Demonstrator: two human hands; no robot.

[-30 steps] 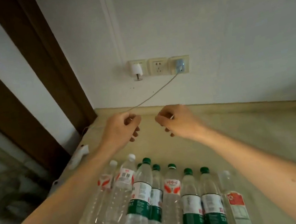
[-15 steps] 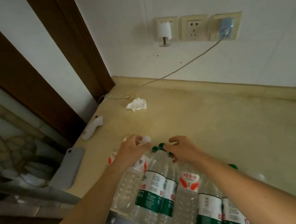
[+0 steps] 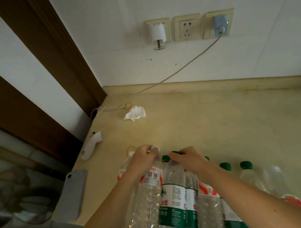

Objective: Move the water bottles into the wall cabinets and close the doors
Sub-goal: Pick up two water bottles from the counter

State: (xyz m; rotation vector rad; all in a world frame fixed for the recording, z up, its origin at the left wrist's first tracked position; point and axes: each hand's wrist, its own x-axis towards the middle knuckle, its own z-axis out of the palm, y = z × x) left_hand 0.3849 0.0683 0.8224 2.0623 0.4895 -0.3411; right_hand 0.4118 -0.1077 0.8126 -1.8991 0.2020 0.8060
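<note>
Several clear water bottles stand in a row along the front of the beige counter (image 3: 215,123). My left hand (image 3: 142,159) grips the neck of a white-capped bottle with a red label (image 3: 148,194). My right hand (image 3: 188,159) grips the top of a green-capped bottle with a green label (image 3: 174,192). More green-capped bottles (image 3: 247,169) stand to the right of my right arm, and a white-capped one (image 3: 276,177) is at the far right. No cabinet is in view.
A grey phone (image 3: 74,195) lies at the counter's left edge, a white handheld device (image 3: 91,145) behind it. A crumpled tissue (image 3: 135,113) and a charging cable (image 3: 169,76) lie near the back wall. Wall sockets (image 3: 186,27) hold a plug-in and a blue charger. A dark door frame (image 3: 49,56) stands on the left.
Both hands have come down from near the wall to the bottle tops and closed round two bottle necks. The view has tilted downward.
</note>
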